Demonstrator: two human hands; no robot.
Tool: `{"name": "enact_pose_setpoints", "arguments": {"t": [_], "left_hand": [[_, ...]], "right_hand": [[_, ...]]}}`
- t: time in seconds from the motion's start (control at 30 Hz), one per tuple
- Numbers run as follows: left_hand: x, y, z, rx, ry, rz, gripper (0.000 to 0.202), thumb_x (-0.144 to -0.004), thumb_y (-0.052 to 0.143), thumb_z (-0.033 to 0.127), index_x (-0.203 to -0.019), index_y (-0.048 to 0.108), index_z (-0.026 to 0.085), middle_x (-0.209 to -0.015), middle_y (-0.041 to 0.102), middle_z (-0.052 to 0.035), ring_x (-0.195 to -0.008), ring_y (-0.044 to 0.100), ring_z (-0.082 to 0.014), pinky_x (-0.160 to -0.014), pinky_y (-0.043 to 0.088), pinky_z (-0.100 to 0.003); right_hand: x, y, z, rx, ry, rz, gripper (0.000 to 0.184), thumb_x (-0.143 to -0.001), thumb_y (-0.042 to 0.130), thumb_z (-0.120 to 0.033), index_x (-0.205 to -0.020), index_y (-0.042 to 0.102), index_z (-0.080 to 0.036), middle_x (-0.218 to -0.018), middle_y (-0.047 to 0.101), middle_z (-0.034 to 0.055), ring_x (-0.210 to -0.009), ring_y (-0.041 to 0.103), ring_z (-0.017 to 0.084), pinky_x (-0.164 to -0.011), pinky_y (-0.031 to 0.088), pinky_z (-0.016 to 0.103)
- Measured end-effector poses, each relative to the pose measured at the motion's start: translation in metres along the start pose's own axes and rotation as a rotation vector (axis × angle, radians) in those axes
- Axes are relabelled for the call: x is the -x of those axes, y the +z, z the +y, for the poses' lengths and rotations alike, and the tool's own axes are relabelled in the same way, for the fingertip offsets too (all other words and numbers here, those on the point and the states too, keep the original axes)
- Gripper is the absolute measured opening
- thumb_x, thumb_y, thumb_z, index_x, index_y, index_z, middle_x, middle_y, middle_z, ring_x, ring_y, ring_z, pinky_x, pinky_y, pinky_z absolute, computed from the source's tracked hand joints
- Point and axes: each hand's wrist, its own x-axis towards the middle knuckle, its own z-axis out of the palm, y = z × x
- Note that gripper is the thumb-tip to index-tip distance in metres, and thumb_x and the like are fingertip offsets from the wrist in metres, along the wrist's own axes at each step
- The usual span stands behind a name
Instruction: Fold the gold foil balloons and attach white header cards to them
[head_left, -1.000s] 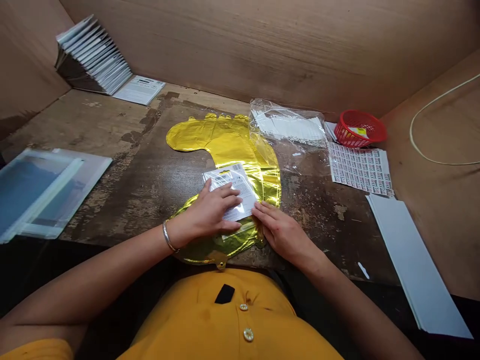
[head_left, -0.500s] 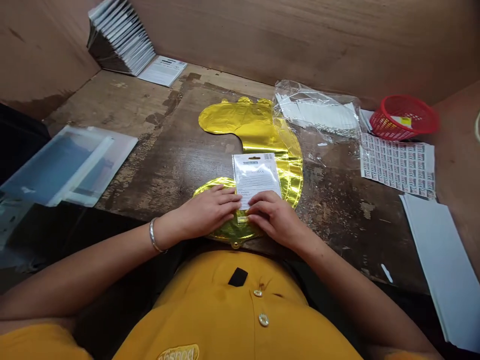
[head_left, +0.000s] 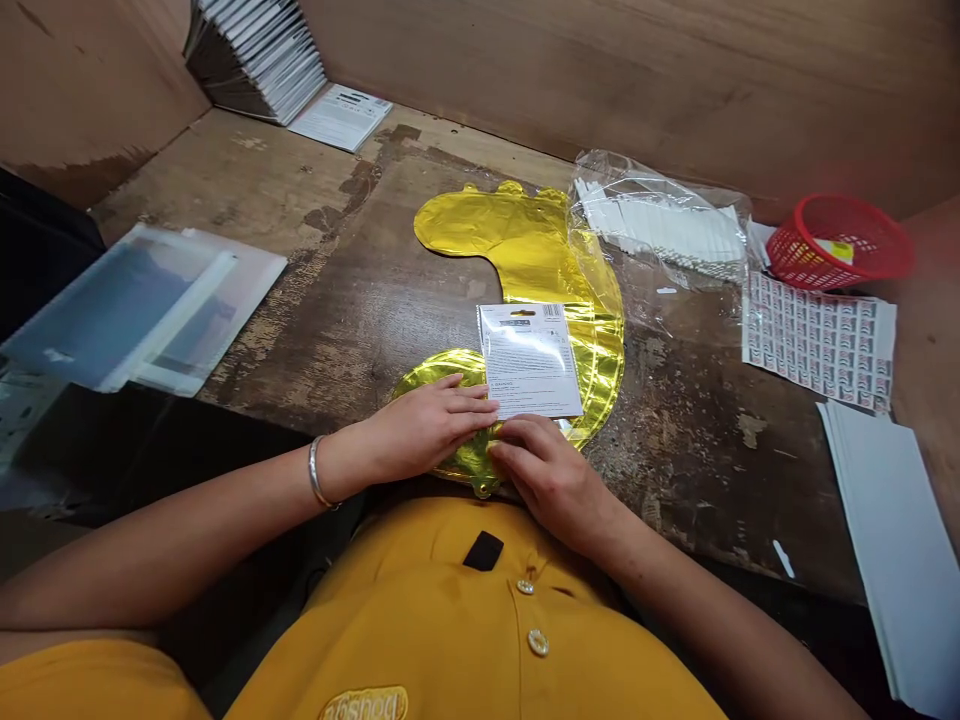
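Note:
A flat gold foil balloon with a curved shape lies on the worn table. On top of it rests a white printed card packet with a hang hole and a shiny face. My left hand lies flat on the balloon's near part, fingers stretched out and their tips at the packet's lower left corner. Just below the packet's bottom edge is my right hand, fingers bent and thumb close to the forefinger. What its fingertips pinch, if anything, is hidden.
A clear bag of white strips lies at the back right beside a red basket and a sticker sheet. White sheets lie at right. Clear plastic sleeves are at left, stacked cards at back left.
The clear strip below the packet, visible before, no longer shows. My right hand has slid slightly down off the packet's face to its bottom edge. The whole view has shifted a little.

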Motion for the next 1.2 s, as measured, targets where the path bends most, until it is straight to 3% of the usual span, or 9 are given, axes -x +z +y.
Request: {"name": "enact_pose_setpoints", "arguments": {"t": [0.17,0.33,0.5,0.77,0.9,0.97,1.07,1.13,1.2], "left_hand": [[0.001,0.001,-0.001,-0.002,0.011,0.013,0.037,-0.091,0.049,0.01,-0.126,0.059,0.016,-0.13,0.063,-0.0078,-0.131,0.05,-0.0218,-0.116,0.034,-0.044],[0.001,0.003,-0.002,-0.005,0.027,0.032,0.041,-0.087,0.052,0.007,-0.127,0.058,0.016,-0.129,0.064,-0.0077,-0.13,0.051,-0.0227,-0.114,0.036,-0.047],[0.0,0.003,-0.003,-0.044,0.041,0.056,0.038,-0.09,0.05,0.008,-0.125,0.058,0.017,-0.128,0.065,-0.007,-0.127,0.054,-0.0221,-0.112,0.038,-0.045],[-0.011,0.001,0.013,-0.039,-0.06,0.143,0.022,-0.089,0.056,0.02,-0.108,0.065,0.015,-0.114,0.07,-0.0085,-0.112,0.063,-0.0237,-0.104,0.044,-0.046],[-0.019,0.008,0.021,-0.078,-0.051,0.26,0.015,-0.093,0.051,0.018,-0.088,0.065,0.014,-0.101,0.072,-0.0098,-0.098,0.067,-0.0204,-0.095,0.05,-0.04],[-0.018,0.012,0.021,-0.077,-0.036,0.273,0.017,-0.094,0.049,0.015,-0.085,0.063,0.015,-0.1,0.073,-0.0085,-0.099,0.067,-0.0191,-0.095,0.05,-0.038],[-0.016,0.016,0.018,-0.062,-0.039,0.269,0.013,-0.094,0.05,0.013,-0.089,0.062,0.016,-0.103,0.073,-0.0065,-0.106,0.067,-0.0192,-0.098,0.048,-0.038],[-0.015,0.016,0.017,-0.07,-0.041,0.265,0.012,-0.093,0.051,0.013,-0.091,0.062,0.017,-0.103,0.073,-0.0059,-0.106,0.067,-0.0196,-0.098,0.048,-0.039],[-0.015,0.014,0.016,-0.09,-0.04,0.246,0.011,-0.093,0.051,0.013,-0.092,0.061,0.017,-0.101,0.073,-0.0054,-0.104,0.067,-0.02,-0.097,0.048,-0.039]], "right_hand": [[0.003,-0.003,-0.002,0.009,0.048,0.006,0.023,-0.094,0.047,-0.01,-0.11,0.063,-0.013,-0.105,0.063,0.0141,-0.101,0.055,0.023,-0.087,0.052,0.04],[0.0,-0.015,-0.002,0.023,0.031,-0.03,0.016,-0.093,0.05,-0.011,-0.089,0.065,-0.017,-0.093,0.064,0.0102,-0.089,0.054,0.022,-0.079,0.051,0.037],[-0.015,-0.014,0.011,0.091,0.078,-0.048,0.012,-0.092,0.055,-0.019,-0.096,0.066,-0.018,-0.091,0.063,0.0095,-0.087,0.052,0.023,-0.076,0.049,0.037],[-0.021,0.002,0.012,-0.127,0.125,-0.047,0.009,-0.092,0.049,-0.016,-0.086,0.056,-0.019,-0.094,0.059,0.0095,-0.09,0.052,0.022,-0.079,0.047,0.037],[-0.017,-0.019,0.0,-0.359,0.228,0.04,0.009,-0.093,0.048,-0.018,-0.084,0.05,-0.021,-0.089,0.056,0.0061,-0.085,0.053,0.019,-0.077,0.048,0.034],[0.007,-0.048,-0.009,-0.464,0.36,0.07,0.01,-0.094,0.047,-0.022,-0.085,0.05,-0.023,-0.086,0.057,0.0042,-0.077,0.054,0.017,-0.072,0.048,0.032],[0.08,-0.092,-0.02,-0.553,0.657,0.158,0.012,-0.095,0.048,-0.029,-0.085,0.053,-0.024,-0.082,0.059,0.0032,-0.065,0.056,0.016,-0.059,0.049,0.028],[0.135,-0.099,-0.026,-0.45,0.832,0.253,0.018,-0.091,0.055,-0.035,-0.077,0.055,-0.023,-0.077,0.059,0.0036,-0.064,0.058,0.017,-0.057,0.05,0.029],[0.179,-0.086,-0.03,-0.306,0.979,0.334,0.026,-0.093,0.051,-0.042,-0.077,0.059,-0.023,-0.077,0.061,0.0047,-0.064,0.059,0.018,-0.057,0.051,0.031]]}}
